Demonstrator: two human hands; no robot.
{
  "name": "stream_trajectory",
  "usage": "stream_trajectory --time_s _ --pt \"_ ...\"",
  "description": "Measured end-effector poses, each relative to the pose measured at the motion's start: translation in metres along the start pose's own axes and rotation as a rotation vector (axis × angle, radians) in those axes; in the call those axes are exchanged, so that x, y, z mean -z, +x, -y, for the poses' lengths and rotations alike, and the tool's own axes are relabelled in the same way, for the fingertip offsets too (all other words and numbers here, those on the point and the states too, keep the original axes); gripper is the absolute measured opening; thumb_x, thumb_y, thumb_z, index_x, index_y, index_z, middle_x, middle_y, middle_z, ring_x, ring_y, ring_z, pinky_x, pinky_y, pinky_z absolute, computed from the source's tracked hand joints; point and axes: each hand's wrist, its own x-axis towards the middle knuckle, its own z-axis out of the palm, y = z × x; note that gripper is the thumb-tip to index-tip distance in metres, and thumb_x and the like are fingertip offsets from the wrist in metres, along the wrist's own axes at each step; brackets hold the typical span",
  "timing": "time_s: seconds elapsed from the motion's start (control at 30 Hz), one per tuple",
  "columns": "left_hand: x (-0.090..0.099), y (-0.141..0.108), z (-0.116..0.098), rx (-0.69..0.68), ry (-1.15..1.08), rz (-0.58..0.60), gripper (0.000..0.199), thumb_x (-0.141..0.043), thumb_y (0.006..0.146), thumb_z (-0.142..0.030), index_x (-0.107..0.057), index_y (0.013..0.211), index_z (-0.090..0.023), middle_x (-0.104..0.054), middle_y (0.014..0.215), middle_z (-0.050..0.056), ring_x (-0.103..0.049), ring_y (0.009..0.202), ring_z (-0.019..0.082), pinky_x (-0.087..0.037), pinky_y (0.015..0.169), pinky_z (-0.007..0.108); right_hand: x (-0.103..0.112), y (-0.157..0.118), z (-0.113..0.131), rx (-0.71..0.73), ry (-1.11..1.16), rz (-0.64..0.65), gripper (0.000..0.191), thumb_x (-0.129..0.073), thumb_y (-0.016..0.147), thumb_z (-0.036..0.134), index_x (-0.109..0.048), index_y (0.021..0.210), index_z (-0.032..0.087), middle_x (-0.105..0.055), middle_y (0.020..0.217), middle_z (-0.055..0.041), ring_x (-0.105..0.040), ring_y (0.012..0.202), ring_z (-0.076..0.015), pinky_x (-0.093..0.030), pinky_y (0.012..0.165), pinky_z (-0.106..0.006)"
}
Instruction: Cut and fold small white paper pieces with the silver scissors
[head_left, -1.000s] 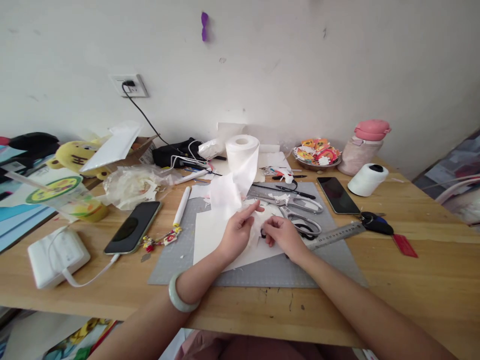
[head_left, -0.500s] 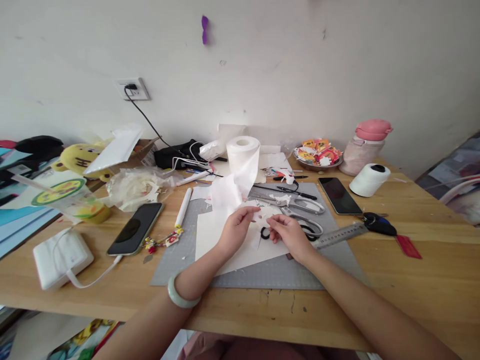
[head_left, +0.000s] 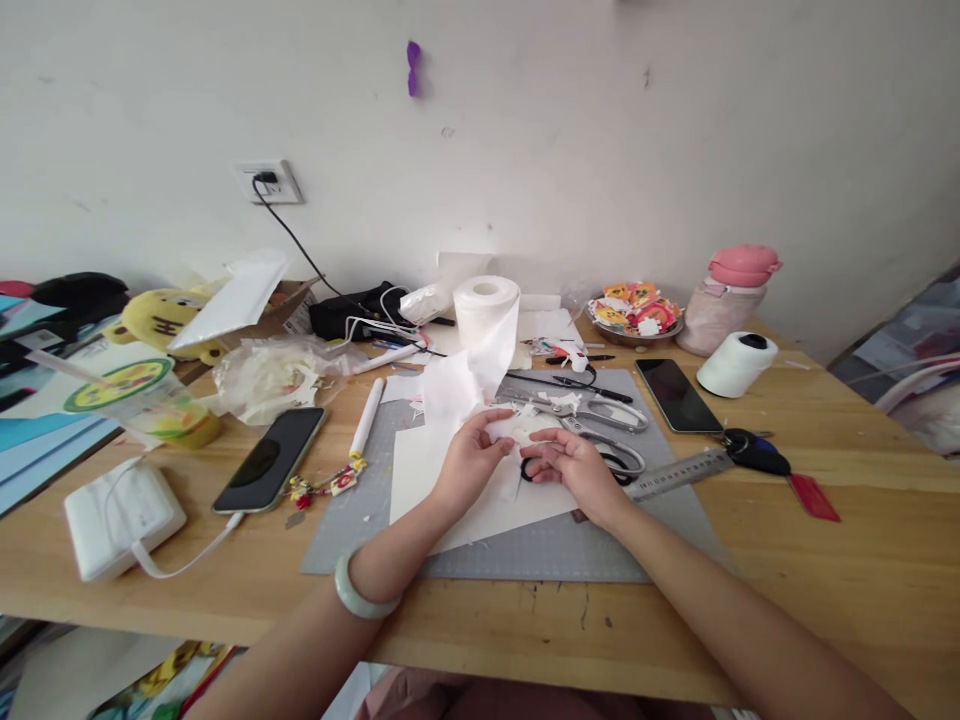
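Observation:
My left hand [head_left: 476, 450] pinches a small white paper piece [head_left: 504, 430] between thumb and fingers, above a white sheet [head_left: 427, 490]. Close by on the right, my right hand [head_left: 570, 468] has its fingers apart beside the paper piece; whether a fingertip touches it I cannot tell. Large grey-handled scissors [head_left: 619, 415] lie just beyond the right hand. A black-handled pair [head_left: 531, 468] is partly hidden under its fingers. Behind the hands stands a white paper roll [head_left: 484, 310], its loose end [head_left: 454, 390] hanging down to the sheet.
A grey cutting mat [head_left: 352, 530] lies under the sheet, with a steel ruler [head_left: 682, 475] at its right. Two phones [head_left: 271, 460] [head_left: 679, 395], a white charger [head_left: 124, 525], a drink cup [head_left: 184, 420], a thread spool [head_left: 735, 365] and a pink-lidded bottle [head_left: 724, 310] stand around.
My right hand's fingers have loosened from a pinch and spread apart. The left hand keeps hold of the small paper piece, which has shifted slightly. The camera view has tilted a little.

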Motion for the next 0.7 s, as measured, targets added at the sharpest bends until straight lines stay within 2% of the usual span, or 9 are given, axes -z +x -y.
stream_trajectory --time_s 0.13,0.27,0.4,0.47,0.7 --pt "0.0002 0.0006 0.0019 -0.003 -0.011 0.041 0.038 -0.057 0.068 -0.018 -0.060 0.105 -0.015 -0.033 0.048 -0.008 -0.030 0.046 0.008 -0.026 0.047 0.022 0.0014 0.0011 0.0001 -0.004 0.006 0.035 0.017 -0.063 0.068 0.025 -0.055 0.081 0.017 -0.070 0.078 -0.0036 -0.061 0.054 -0.0099 -0.049 0.054 -0.023" --pt "0.0003 0.0008 0.0038 -0.019 -0.026 0.077 0.041 -0.057 0.068 -0.016 -0.058 0.109 -0.014 -0.033 0.050 -0.008 -0.030 0.047 0.008 -0.026 0.047 0.022 0.0018 0.0005 -0.0006 0.002 -0.025 0.038 0.021 -0.067 0.065 0.033 -0.055 0.069 0.016 -0.068 0.067 -0.0020 -0.057 0.049 -0.0089 -0.045 0.048 -0.021" --pt "-0.0005 -0.0003 0.0042 -0.044 -0.056 0.133 0.041 -0.056 0.069 -0.015 -0.058 0.110 -0.014 -0.043 0.055 -0.005 -0.033 0.049 0.008 -0.029 0.050 0.022 0.0022 -0.0009 -0.0012 0.019 -0.062 0.045 0.028 -0.068 0.064 0.040 -0.054 0.060 0.016 -0.060 0.050 0.0020 -0.047 0.038 -0.0064 -0.035 0.039 -0.019" --pt "-0.0008 -0.0009 0.0048 -0.051 -0.075 0.156 0.042 -0.056 0.068 -0.014 -0.057 0.110 -0.014 -0.050 0.062 -0.003 -0.034 0.051 0.008 -0.030 0.052 0.022 0.0023 -0.0008 -0.0015 0.033 -0.067 0.041 0.027 -0.067 0.064 0.040 -0.054 0.060 0.016 -0.058 0.048 0.0034 -0.044 0.037 -0.0055 -0.033 0.038 -0.019" --pt "-0.0003 -0.0001 0.0070 -0.081 -0.069 0.172 0.042 -0.056 0.068 -0.012 -0.058 0.110 -0.017 -0.063 0.096 0.004 -0.037 0.053 0.007 -0.035 0.055 0.023 0.0021 0.0007 -0.0020 0.019 -0.016 0.034 0.018 -0.066 0.063 0.029 -0.057 0.072 0.017 -0.064 0.062 0.0003 -0.055 0.049 -0.0092 -0.043 0.049 -0.023"
